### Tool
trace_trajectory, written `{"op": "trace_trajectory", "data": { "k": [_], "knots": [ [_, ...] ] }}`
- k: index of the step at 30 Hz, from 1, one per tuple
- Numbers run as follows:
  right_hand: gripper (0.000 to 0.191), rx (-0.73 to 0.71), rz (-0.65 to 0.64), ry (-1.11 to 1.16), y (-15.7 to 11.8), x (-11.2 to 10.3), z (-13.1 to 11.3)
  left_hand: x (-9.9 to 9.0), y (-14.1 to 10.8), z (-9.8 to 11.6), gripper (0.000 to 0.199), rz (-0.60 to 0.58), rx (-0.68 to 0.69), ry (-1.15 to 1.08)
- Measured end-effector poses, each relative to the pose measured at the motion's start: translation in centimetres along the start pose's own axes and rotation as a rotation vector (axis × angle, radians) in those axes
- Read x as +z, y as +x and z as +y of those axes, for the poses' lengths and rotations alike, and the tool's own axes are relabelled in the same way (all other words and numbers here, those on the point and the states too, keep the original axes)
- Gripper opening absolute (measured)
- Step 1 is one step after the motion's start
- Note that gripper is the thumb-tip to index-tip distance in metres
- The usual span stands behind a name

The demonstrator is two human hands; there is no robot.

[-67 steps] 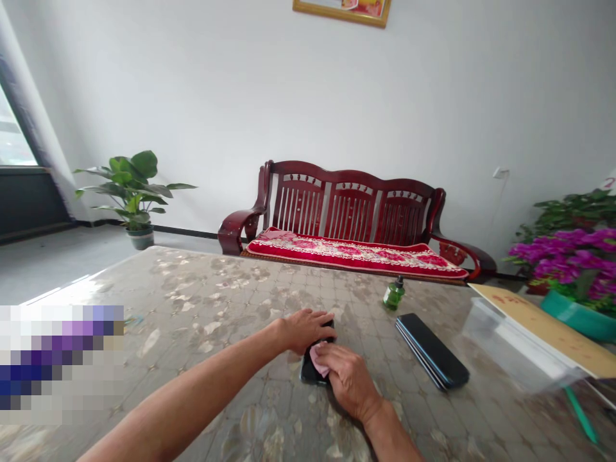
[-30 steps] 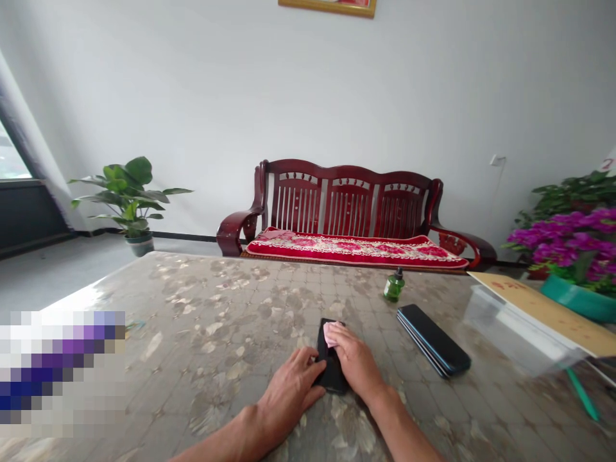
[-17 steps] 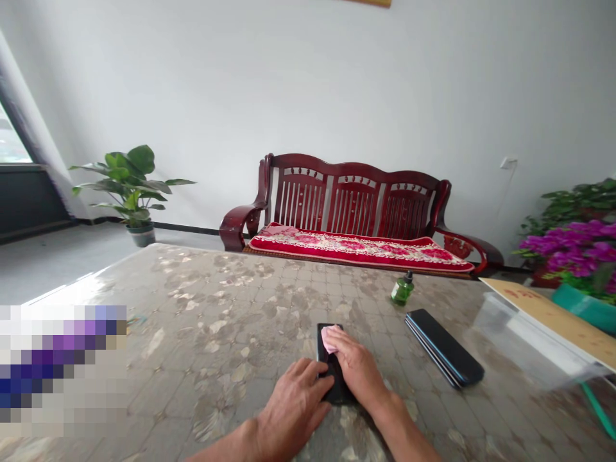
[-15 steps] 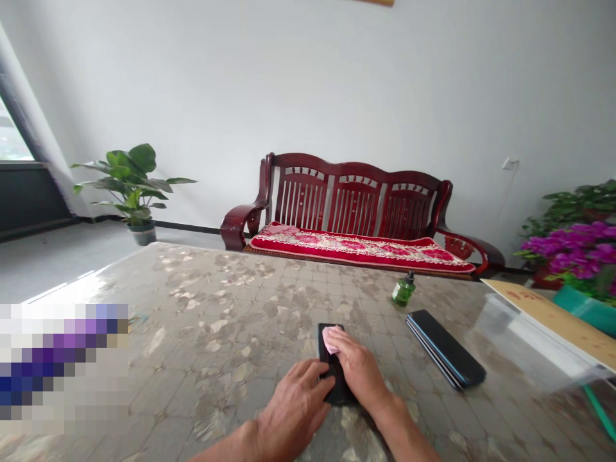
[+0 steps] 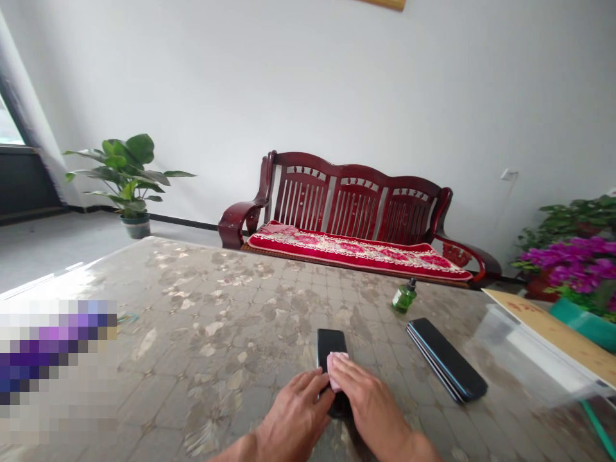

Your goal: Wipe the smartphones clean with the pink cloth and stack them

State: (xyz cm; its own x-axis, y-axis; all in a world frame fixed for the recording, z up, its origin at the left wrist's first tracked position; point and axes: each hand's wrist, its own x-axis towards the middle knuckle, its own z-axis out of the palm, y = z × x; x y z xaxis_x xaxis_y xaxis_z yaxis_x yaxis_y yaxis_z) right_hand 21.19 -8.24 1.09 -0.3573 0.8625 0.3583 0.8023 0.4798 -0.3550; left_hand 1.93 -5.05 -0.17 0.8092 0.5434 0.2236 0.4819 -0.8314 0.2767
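A black smartphone [image 5: 330, 340] lies flat on the table, its far end showing beyond my hands. My left hand [image 5: 294, 410] holds it by the left edge, with fingertips on the edge of the screen. A folded pink cloth [image 5: 332, 373] is pressed against the phone's middle under the fingers of my right hand [image 5: 368, 394]. The two hands nearly touch, and they cover much of the phone's near half. To the right rests a stack of dark phones [image 5: 447, 358]. Behind that stack stands a small green bottle [image 5: 404, 298] with a black top.
The table [image 5: 192, 346] has a patterned cover. At the right are a clear plastic box [image 5: 514, 362], a tan board [image 5: 553, 327] and purple flowers [image 5: 572, 263]. A wooden bench [image 5: 356, 199] with a red cushion is beyond the table. A blurred-out patch hides the left side.
My right hand has drawn the pink cloth from the phone's far end down toward its middle, uncovering the top of the screen. My left hand stays at the edge. The view has shifted slightly.
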Motion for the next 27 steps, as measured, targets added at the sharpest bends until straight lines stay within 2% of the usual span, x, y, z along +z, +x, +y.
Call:
{"op": "trace_trajectory", "data": {
  "k": [3, 9, 11, 13, 17, 20, 27],
  "knots": [
    [0.062, -0.021, -0.004, -0.025, 0.1, 0.4, 1.0, 0.7, 0.0, -0.1, 0.032, 0.028, 0.04, 0.061],
    [0.056, 0.076, 0.03, -0.082, 4.2, 1.2, 2.9, 1.5, -0.1, -0.7, 0.027, 0.038, 0.085, 0.147],
    [0.055, 0.084, 0.033, -0.086, 4.6, 1.2, 2.8, 1.4, 0.0, -0.9, 0.028, 0.034, 0.076, 0.155],
    [0.054, 0.072, 0.02, -0.082, 3.6, 1.1, 2.3, 1.3, 0.0, -0.9, 0.029, 0.033, 0.068, 0.164],
    [0.057, -0.004, -0.011, -0.079, -0.1, 0.6, 1.2, 1.5, -0.1, -0.9, 0.037, 0.035, 0.091, 0.2],
    [0.061, -0.014, -0.013, -0.088, -1.0, 0.6, 1.2, 1.9, -0.2, -0.9, 0.045, 0.016, 0.114, 0.226],
    [0.055, 0.116, 0.082, -0.096, 3.8, 1.2, 2.9, 2.1, -0.4, -1.1, 0.047, 0.022, 0.134, 0.272]
  ]
}}
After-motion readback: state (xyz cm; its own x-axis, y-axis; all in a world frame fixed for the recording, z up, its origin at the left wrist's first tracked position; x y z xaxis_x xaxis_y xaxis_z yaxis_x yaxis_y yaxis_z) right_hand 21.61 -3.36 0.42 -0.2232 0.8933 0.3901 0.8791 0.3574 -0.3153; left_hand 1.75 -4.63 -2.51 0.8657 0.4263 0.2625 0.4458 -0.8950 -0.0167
